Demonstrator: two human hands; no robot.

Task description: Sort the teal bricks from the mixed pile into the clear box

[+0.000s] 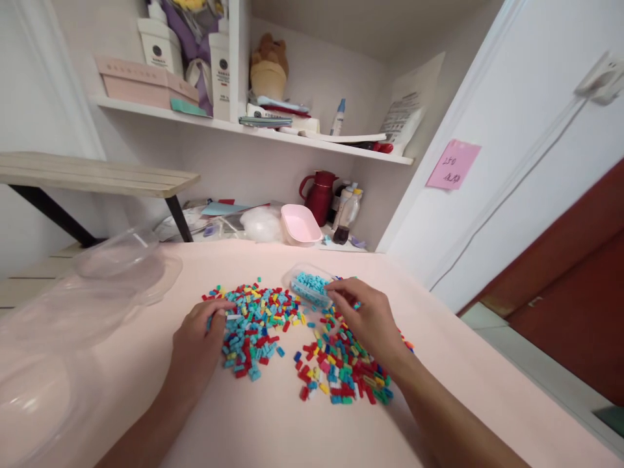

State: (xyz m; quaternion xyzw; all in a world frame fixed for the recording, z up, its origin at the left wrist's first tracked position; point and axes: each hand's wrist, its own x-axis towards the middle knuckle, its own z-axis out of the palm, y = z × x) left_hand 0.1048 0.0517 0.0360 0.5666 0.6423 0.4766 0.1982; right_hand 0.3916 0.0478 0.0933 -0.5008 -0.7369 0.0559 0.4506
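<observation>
Far L on the pale pink table (pixel 273 422): clear plastic containers (pixel 121 263), well apart from the bricks. Next, L hand (pixel 197 335) at the L edge of the mixed brick pile (pixel 253 318), thumb & index bent in w/ a narrow gap, right by a white piece (pixel 233 317); can't tell if they grip it or just touch, and the other fingers are partly hidden. Mid, behind the piles: small clear tub (pixel 319 300) w/ light-blue bricks (pixel 310 283) inside, pink tub (pixel 301 225) farther back. R hand (pixel 368 315) reaches over the second pile (pixel 341 370), fingertips at the clear tub's R side, thumb & index close tog., narrow; can't tell if there's a brick btwn them. Step in hand, as I judge it: small-piece handling, L at the mixed bricks, R at the tub. Next move calls for a light fingertip pinch on one brick at a time, L side, and a steady R hand so the tub doesn't tip, esp. w/ loose bricks nearby.
</observation>
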